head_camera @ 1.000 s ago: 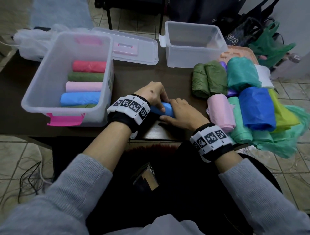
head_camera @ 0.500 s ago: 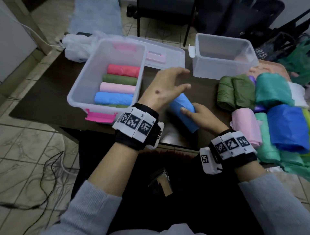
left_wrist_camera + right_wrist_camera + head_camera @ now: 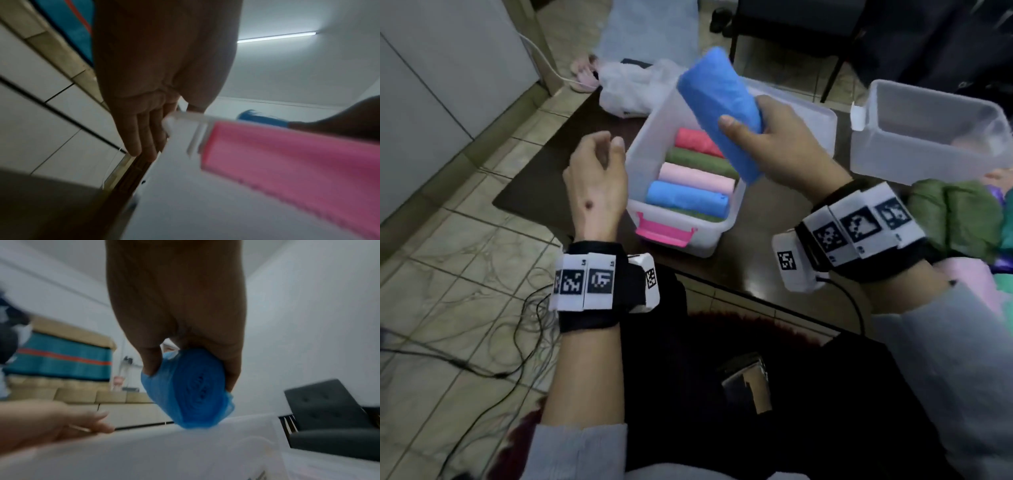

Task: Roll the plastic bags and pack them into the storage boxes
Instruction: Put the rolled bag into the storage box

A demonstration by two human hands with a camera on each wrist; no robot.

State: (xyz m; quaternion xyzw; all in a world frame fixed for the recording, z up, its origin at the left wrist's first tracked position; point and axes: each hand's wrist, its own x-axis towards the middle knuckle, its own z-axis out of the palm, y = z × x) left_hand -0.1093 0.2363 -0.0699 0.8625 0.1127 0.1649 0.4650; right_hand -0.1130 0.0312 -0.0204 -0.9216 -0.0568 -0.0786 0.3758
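The right hand (image 3: 774,147) grips a rolled blue bag (image 3: 719,113) near the top middle, above the clear storage box (image 3: 671,236). The left hand (image 3: 595,181) hangs loose and empty. The roll looks light, soft and slippery, so hold its middle snugly.

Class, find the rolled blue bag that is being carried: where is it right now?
In the head view, the rolled blue bag is gripped by the right hand, held above the storage box with the pink latch.
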